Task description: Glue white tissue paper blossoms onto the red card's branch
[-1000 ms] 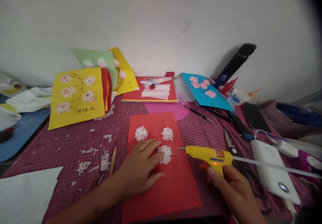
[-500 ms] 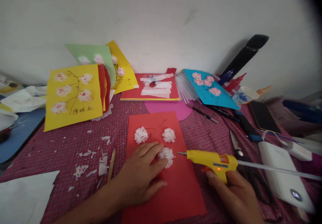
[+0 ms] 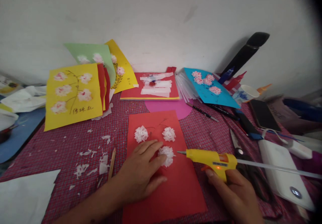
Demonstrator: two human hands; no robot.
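Note:
My left hand [image 3: 143,167] lies fairly flat on a sheet of red paper [image 3: 181,190], fingers stretched out and at the left side of a white crumpled-paper flower [image 3: 167,156]. Two more such flowers, a left one [image 3: 141,134] and a right one [image 3: 169,134], sit higher on the sheet among thin drawn stems. My right hand [image 3: 233,190] is wrapped round the handle of a yellow hot glue gun [image 3: 205,157]. Its metal nozzle points left, a little to the right of the lowest flower. A clear glue stick [image 3: 274,169] sticks out of its back, and a small orange light glows.
Black scissors [image 3: 251,170] and a white power bank [image 3: 281,173] lie right of the glue gun. A pencil [image 3: 112,163] and paper scraps [image 3: 103,165] lie on the left. Yellow [image 3: 75,116] and blue [image 3: 223,98] flower cards, glue sticks [image 3: 186,88] and a paper cup [image 3: 248,92] stand behind.
Almost nothing differs. Both hands, the glue gun and the red paper keep their places, with only a very slight shift of the view.

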